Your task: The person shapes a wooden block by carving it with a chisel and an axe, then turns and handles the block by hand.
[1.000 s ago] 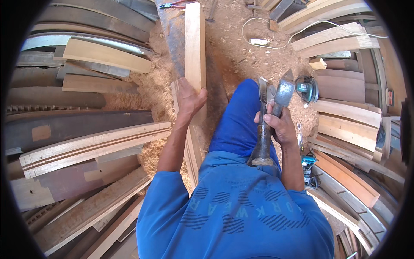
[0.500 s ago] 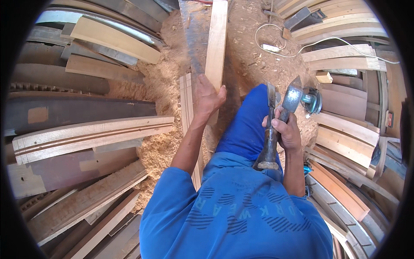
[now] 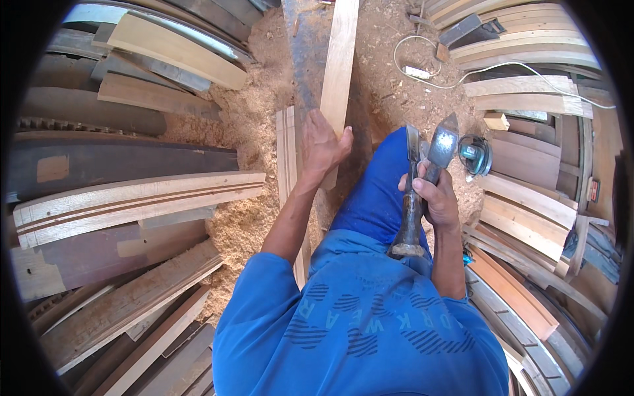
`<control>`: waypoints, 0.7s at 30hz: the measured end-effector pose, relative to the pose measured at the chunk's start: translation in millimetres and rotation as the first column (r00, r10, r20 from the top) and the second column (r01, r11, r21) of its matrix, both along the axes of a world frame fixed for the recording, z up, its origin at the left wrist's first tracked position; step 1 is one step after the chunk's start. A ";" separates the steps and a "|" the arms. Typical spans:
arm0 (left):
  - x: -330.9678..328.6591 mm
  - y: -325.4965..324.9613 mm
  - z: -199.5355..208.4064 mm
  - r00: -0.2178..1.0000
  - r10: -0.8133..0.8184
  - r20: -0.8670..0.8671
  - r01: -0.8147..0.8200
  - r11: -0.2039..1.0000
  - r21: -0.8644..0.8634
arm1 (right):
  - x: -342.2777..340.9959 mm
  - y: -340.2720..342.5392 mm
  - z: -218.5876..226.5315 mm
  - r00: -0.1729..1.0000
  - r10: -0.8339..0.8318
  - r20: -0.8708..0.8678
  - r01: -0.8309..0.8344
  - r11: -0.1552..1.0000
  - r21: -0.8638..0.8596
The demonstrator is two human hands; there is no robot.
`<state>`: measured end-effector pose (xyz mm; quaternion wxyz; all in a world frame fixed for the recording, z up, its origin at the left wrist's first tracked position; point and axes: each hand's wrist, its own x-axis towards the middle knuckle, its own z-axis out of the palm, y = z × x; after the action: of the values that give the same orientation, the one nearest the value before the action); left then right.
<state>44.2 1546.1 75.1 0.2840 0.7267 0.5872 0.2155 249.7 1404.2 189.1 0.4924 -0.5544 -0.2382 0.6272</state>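
Observation:
My left hand (image 3: 323,146) is closed around the near part of a long pale wooden plank (image 3: 340,66), thumb on its right edge. The plank runs away from me over a dark, worn board (image 3: 305,49). In my right hand (image 3: 437,201), above my right thigh, are two tools held together. One is a chisel (image 3: 409,221) with a dark handle, its blade pointing away from me. Beside it is a hammer (image 3: 443,140) with a shiny, pointed metal head; its handle is mostly hidden by the hand.
A narrow grooved strip (image 3: 286,158) lies left of the plank. Wood shavings (image 3: 241,254) cover the ground. Stacked timber lines both sides, including a grooved beam (image 3: 139,204). At right are a green power tool (image 3: 474,155), a white cable (image 3: 462,74) and a handsaw (image 3: 462,30).
My left hand and the plank have shifted slightly to the right. The hammer head is tilted a little differently in my right hand, which stays almost in place.

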 end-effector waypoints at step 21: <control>-2.7 4.4 3.6 0.999 0.012 -0.034 -0.015 0.994 -0.109 | -0.4 -14.0 14.1 0.999 -0.018 0.046 0.015 0.998 0.059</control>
<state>41.5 1550.5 78.8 0.3120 0.7096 0.6076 0.1731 249.2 1390.2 203.2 0.5079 -0.5561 -0.2634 0.6028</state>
